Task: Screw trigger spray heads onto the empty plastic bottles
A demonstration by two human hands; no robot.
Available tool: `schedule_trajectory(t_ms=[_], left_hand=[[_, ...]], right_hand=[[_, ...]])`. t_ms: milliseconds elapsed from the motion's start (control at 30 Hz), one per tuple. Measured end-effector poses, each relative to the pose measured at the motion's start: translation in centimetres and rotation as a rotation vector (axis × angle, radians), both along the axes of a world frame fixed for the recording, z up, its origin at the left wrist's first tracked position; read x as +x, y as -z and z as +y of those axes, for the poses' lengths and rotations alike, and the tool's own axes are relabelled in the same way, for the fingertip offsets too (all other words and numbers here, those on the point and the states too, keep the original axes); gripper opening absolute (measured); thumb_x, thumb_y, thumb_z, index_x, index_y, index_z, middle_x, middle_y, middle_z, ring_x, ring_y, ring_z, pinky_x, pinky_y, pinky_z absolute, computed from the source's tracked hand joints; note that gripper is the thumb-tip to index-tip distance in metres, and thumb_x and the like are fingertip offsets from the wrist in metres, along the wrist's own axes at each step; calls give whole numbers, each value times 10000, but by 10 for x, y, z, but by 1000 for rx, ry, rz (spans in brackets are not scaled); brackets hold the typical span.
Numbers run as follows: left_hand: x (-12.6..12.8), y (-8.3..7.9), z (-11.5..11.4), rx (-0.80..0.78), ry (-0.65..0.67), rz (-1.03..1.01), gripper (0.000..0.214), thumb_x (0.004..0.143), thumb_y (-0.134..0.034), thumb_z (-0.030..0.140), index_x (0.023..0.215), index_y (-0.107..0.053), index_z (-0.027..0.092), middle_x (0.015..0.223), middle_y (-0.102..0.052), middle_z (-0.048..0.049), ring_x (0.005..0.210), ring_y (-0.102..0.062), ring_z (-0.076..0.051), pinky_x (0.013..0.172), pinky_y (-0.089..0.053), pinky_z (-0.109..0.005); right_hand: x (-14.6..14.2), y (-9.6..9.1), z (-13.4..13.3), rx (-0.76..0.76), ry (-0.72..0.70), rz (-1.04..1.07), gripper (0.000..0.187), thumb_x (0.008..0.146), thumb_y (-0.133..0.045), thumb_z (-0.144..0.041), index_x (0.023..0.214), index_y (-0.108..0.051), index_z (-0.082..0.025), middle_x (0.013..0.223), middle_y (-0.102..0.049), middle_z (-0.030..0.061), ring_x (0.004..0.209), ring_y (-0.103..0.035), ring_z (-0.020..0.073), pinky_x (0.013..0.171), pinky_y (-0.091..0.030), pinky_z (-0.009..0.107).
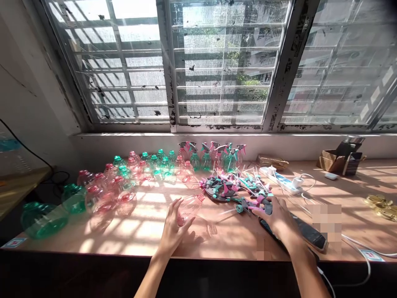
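Note:
My left hand (175,227) is closed around a clear pink bottle (189,209), which tilts with its open neck to the right, just over the table. My right hand (276,215) is closed on a spray trigger head (248,205) in grey, pink and teal. Its thin white tube points left toward the bottle, with a gap between them. Behind that hand lies a pile of loose spray trigger heads (223,186) in pink, teal and grey. Fingers partly hide the held trigger head.
Several open pink bottles (101,198) and green bottles (45,221) stand at the left. Bottles with trigger heads (206,159) line the wall. A power strip (283,180), phones (310,234), white cables (356,240) and a cardboard holder (330,161) lie at the right.

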State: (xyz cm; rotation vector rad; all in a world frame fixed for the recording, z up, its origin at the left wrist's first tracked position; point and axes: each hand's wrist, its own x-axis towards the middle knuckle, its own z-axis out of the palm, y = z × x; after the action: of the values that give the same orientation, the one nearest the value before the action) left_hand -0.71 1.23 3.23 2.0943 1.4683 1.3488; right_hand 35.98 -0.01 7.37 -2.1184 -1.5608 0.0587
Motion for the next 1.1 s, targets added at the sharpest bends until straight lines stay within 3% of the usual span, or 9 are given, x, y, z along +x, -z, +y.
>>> schedule_trajectory(t_ms=[133,400,600,767,900,1000,1100], left_hand=[[0,-2,0,-4,9,10,589,936,-658,427,1454,-404,308,1517,-429,-112,1423,-425,-337,1144,-418,-517],[2,-8,-5,-14,86,60,611,927,-667,391,1469,-388,341,1517,-412,-105,1371,-483,-357,1020,-540,-476],[4,-11,-8,-4,136,92,602,928,-667,346,1465,-397,337,1530,-397,-108,1416,-424,-342,1129,-437,-508],[4,-12,-9,-17,133,83,603,940,-646,322,1475,-368,322,1542,-371,-121,1419,-416,-341,1140,-421,-521],[4,-13,-10,-14,146,73,605,948,-635,305,1476,-341,309,1539,-370,-127,1433,-402,-341,1161,-399,-533],[6,-16,-13,-21,222,101,595,934,-652,308,1464,-382,331,1552,-377,-108,1407,-443,-337,1019,-554,-439],[10,-17,-15,-23,285,138,600,937,-653,331,1472,-385,360,1573,-368,-97,1368,-485,-340,753,-646,-342]], right_hand=[[6,-19,-23,121,-228,60,459,844,-601,-522,1202,-549,-240,1336,-560,162,1159,-632,382,913,-542,457],[-25,-23,-25,31,-507,168,557,783,-655,-342,1321,-561,-237,1428,-603,142,1316,-557,364,1113,-447,491],[-30,-24,-34,-141,-519,176,592,845,-659,-418,1404,-529,-275,1511,-552,115,1397,-489,361,1118,-448,500],[-23,-19,-31,-42,-507,186,627,823,-645,-387,1412,-520,-213,1533,-519,154,1421,-460,344,1182,-370,504],[-20,-22,-35,-112,-559,233,625,860,-619,-421,1443,-499,-230,1557,-494,131,1464,-395,335,1205,-331,513],[-27,-29,-37,-136,-637,341,608,877,-634,-436,1452,-501,-287,1578,-471,83,1484,-354,334,1211,-317,512],[-47,-25,-28,-117,-731,535,603,819,-739,-385,1394,-566,-336,1524,-537,42,1409,-471,320,1160,-404,449]])
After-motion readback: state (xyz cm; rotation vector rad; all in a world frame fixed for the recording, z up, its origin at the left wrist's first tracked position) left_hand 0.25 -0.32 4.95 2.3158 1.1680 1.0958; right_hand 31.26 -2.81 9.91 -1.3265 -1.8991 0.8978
